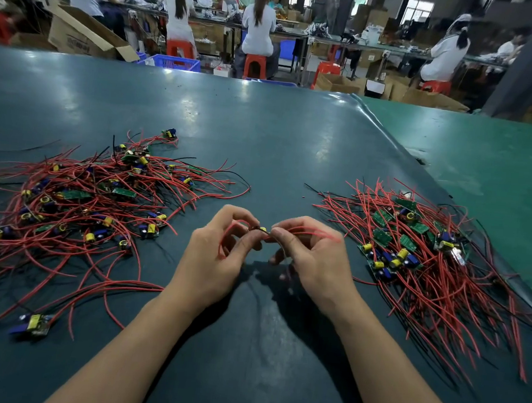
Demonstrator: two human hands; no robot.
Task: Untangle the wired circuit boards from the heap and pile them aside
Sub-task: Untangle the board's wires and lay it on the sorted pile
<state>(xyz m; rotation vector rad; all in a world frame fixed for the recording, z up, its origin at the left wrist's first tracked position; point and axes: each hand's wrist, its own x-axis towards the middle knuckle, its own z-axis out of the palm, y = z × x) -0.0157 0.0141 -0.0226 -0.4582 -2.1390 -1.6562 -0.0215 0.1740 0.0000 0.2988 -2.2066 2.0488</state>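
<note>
Both hands are raised just above the dark teal surface (265, 129), close together at its near middle. The left hand (217, 255) has its fingers curled and pinches one end of a small circuit board (260, 230) between thumb and fingertips; a red wire (227, 233) loops out over the back of its fingers. The right hand (311, 257) is likewise curled, thumb and forefinger pinching the other end of the same board, with a bundle of red wires (320, 234) running out to its right, blurred at the tips. The board itself is mostly hidden between the two sets of fingertips; only a yellow component and a dark edge show. To the left of the left hand lies the heap (85, 203): a loose tangle of red and black wires with green boards carrying yellow and blue components, spreading from beyond the hand to nearer than the wrist, with stray boards at the near-left edge. To the right of the right hand lies the sorted pile (416, 248), its boards clustered together and its wires fanned mostly toward the near right. Neither hand touches either mass. Beyond the hands, past the surface's far edge, seated workers (258, 28) in white face away on red stools (255, 65).
</note>
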